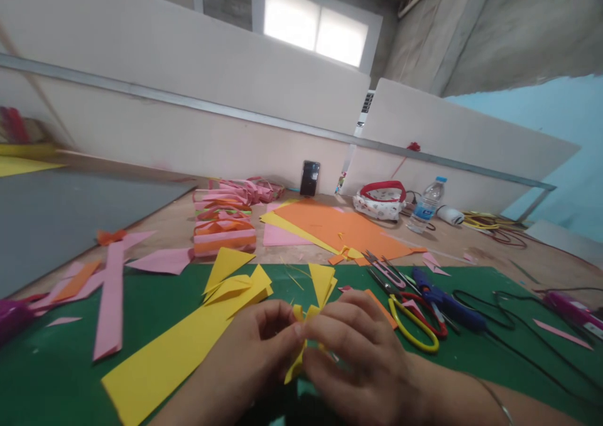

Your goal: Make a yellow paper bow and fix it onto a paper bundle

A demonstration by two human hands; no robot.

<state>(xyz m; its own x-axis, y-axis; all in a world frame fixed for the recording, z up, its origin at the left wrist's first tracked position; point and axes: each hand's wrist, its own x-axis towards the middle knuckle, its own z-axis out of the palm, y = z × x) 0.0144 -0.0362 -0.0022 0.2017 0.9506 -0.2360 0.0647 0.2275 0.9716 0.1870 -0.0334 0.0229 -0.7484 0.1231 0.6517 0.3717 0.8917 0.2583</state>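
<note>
My left hand (257,344) and my right hand (358,357) meet low in the middle of the view, over a green cutting mat (56,376). Both pinch a small folded piece of yellow paper (298,350) between thumbs and fingers, and both are closed on it. A long yellow paper strip (174,357) lies just left of my left hand. Folded yellow pieces (235,278) sit beyond it, and another yellow fan-like piece (323,281) stands just past my fingers.
Scissors with yellow and red handles (417,325), small snips (384,272) and a blue glue gun (447,300) with a black cord lie at the right. Pink strips (110,294) lie left. Orange and pink sheets (339,228), folded stacks (223,234), a bottle (426,205) and a phone (309,178) sit farther back.
</note>
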